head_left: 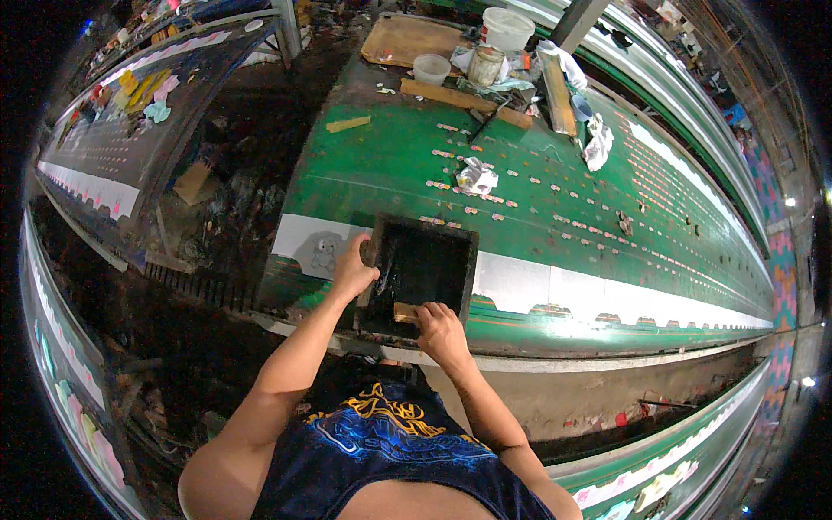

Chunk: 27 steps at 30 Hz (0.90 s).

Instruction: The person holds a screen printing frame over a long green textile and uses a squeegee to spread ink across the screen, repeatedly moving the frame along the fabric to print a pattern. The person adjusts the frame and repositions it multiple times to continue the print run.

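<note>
A dark screen-printing frame [472, 277] with black ink on its mesh lies near the front edge of the green table, over a strip of white fabric [520, 282]. My left hand [353, 274] is closed on the frame's left side, thumb toward the inside. With my right hand [442, 331] I grip a wooden-handled squeegee [405, 312] at the near end of the frame; its blade is hidden. Just left of the frame, a grey cartoon animal print [325, 252] shows on the fabric, partly in shadow.
The long green table [373, 173] carries rows of small printed patches and a crumpled white cloth [477, 177]. At its far end stand a white bucket [507, 29], a tin can [485, 65], a plastic tub [431, 68] and wooden boards [468, 102]. Another table [130, 130] runs along the left.
</note>
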Each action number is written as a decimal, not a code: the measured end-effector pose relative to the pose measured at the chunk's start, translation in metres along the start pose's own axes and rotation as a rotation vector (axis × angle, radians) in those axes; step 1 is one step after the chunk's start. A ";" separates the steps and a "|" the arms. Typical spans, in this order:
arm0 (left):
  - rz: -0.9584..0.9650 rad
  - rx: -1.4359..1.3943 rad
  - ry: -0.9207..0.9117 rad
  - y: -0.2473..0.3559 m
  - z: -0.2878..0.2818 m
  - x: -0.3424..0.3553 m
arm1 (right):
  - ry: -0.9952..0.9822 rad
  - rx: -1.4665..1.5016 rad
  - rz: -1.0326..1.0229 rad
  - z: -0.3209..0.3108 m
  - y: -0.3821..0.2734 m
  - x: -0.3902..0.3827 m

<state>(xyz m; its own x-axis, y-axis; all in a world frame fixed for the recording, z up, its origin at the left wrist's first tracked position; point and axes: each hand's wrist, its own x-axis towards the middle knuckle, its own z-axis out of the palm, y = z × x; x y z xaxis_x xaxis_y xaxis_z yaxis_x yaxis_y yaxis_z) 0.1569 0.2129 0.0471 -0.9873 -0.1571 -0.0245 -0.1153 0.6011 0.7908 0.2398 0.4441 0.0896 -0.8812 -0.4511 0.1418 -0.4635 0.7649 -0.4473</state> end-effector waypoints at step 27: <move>-0.187 -0.100 -0.176 0.021 -0.012 0.002 | 0.000 -0.106 -0.003 0.014 -0.011 -0.033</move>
<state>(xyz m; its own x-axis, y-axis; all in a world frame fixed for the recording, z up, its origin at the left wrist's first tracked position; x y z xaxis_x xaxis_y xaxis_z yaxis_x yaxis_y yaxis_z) 0.1544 0.2154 0.0712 -0.9546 -0.1141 -0.2753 -0.2950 0.4923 0.8189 0.2754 0.4445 0.0773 -0.8799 -0.4531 0.1431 -0.4731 0.8079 -0.3513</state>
